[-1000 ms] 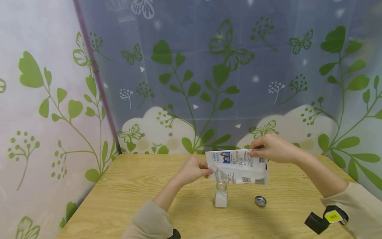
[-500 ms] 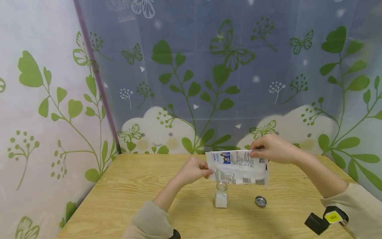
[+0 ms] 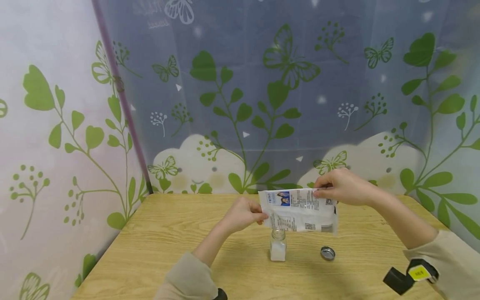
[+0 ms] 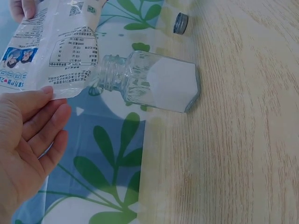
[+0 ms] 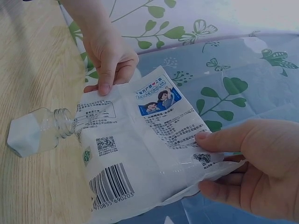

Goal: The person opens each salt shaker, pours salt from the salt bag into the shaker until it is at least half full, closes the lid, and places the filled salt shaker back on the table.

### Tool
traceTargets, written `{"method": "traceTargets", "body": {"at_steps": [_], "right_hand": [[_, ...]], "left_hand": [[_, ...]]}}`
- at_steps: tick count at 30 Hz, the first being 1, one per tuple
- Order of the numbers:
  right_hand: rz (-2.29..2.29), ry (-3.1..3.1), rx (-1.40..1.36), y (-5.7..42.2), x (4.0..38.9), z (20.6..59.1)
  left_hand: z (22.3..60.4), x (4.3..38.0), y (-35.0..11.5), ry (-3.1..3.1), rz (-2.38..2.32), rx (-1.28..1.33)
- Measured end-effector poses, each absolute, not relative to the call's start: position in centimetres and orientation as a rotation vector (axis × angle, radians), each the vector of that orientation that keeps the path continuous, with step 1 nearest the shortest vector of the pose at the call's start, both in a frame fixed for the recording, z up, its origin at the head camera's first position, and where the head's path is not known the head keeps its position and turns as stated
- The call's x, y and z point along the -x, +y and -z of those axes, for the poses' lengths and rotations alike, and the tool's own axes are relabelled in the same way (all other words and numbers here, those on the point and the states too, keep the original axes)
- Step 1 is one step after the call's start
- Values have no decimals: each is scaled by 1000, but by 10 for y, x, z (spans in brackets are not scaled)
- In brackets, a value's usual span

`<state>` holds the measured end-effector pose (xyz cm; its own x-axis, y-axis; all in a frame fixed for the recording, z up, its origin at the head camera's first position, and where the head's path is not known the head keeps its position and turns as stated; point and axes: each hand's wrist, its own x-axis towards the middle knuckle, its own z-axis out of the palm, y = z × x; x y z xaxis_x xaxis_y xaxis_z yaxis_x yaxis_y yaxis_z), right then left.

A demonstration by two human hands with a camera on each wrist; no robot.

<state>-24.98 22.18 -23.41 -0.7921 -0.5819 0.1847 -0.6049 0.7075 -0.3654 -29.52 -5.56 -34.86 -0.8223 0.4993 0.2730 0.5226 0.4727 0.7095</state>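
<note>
Left grip (image 3: 243,214) and right grip (image 3: 343,186) pinch the printed plastic packet (image 3: 296,210) above the desk (image 3: 187,216), short of the far edge, seemingly so that the packet's lower corner lies at the upright glass jar (image 3: 278,251)'s mouth.

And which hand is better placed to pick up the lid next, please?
Probably the right hand: the lid lies right of the jar, across it from the left hand. Both hands grip the bag, though.

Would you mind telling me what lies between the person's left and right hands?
The packet: in the head view, the left hand pinches one end and the right hand grips it near the other.
</note>
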Motion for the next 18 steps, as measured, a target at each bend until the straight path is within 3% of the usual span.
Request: {"method": "traceTargets", "body": {"at_steps": [18], "right_hand": [[-625,-2845,-1001,221,250,236]], "left_hand": [[349,294,-56,-2665,1305,939]]}}
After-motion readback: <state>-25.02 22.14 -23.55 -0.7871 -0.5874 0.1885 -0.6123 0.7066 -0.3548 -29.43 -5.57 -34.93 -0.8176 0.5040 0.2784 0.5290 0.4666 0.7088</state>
